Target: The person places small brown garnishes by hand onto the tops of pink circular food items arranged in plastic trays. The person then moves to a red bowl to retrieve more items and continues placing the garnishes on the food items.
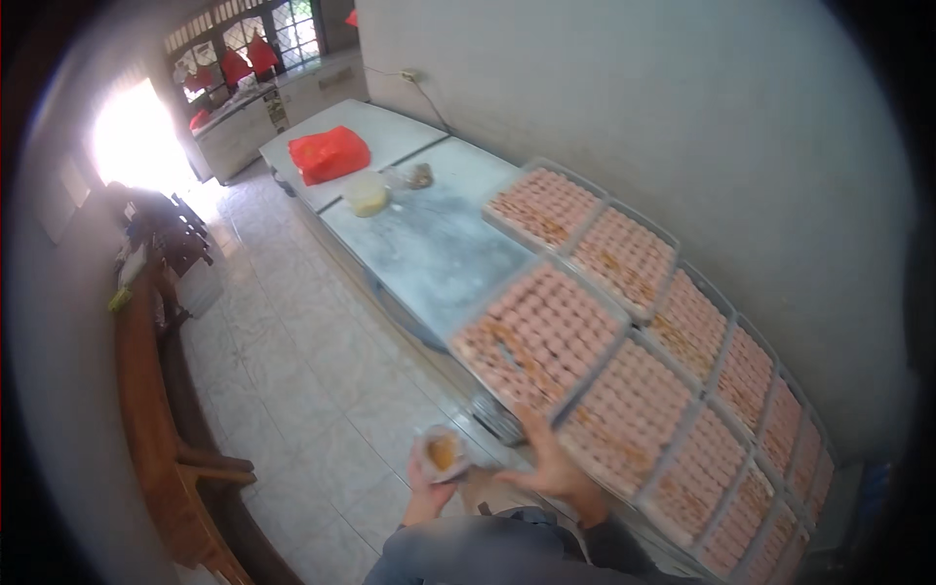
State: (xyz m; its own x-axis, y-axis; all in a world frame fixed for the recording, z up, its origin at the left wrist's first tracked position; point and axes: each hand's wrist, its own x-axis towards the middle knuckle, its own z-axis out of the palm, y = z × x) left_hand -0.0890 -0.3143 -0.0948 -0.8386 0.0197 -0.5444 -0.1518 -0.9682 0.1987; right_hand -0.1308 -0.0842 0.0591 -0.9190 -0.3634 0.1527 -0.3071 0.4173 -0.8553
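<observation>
My left hand (431,479) holds a small pale bag or cup (442,453) with orange-brown crumbs or topping in it, over the floor. Fingers spread, my right hand (552,464) is at the front corner of a shallow tray (592,373); whether it touches the tray I cannot tell. Rows of small round pink pieces (563,322), which look like dough, fill that tray. An orange-brown topping (534,358) lies across several rows on its near side. Beside it, another tray of pink pieces (636,409) has a similar topping along its near edge.
More trays of pink pieces (621,256) stand along the wall. On the white table (431,248) are a red plastic bag (329,153), a round tub (365,194) and a small clear bag (418,176). A wooden bench (146,409) runs along the left, across the tiled floor (292,351).
</observation>
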